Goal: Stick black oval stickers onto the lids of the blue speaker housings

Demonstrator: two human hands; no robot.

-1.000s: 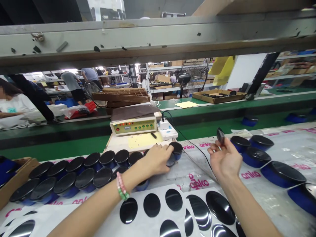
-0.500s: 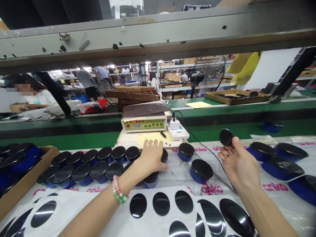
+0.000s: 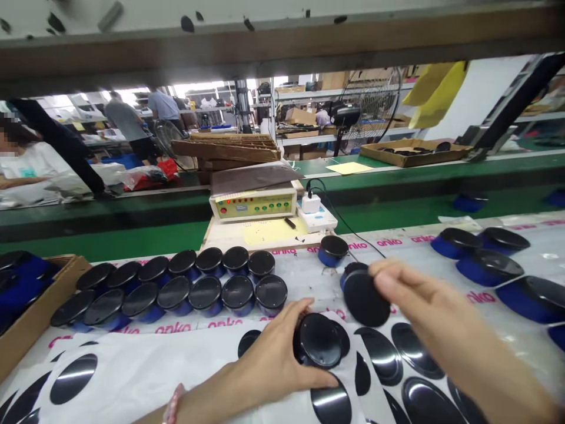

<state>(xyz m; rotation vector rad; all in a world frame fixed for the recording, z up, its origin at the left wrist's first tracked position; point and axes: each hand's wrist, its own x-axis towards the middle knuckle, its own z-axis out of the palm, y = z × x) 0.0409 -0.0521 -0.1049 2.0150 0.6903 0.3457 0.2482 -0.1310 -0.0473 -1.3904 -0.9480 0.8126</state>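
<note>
My left hand [image 3: 273, 357] curls its fingers and thumb around a small round part [image 3: 320, 340] with a glossy black top, above the white sheet [image 3: 176, 368] of black oval stickers [image 3: 332, 403]. Between the thumb and fingers of my right hand [image 3: 424, 303] is a thin black disc [image 3: 367, 299], tilted, its broad face toward me. The disc partly covers a blue part behind it. Two rows of blue round parts with black tops [image 3: 205, 291] stand to the left, beyond the sheet.
Larger blue parts [image 3: 489, 268] stand at the right. A cardboard box [image 3: 66, 288] of blue parts is at the left. Behind are a control box [image 3: 253, 205], a white power adapter [image 3: 311, 204] with its cable, and a green conveyor [image 3: 132, 238]. A beam [image 3: 282, 50] crosses overhead.
My left hand has taken a round part from the row and brought it nearer, over the sheet. My right hand has moved left and lower with the disc. The view has shifted.
</note>
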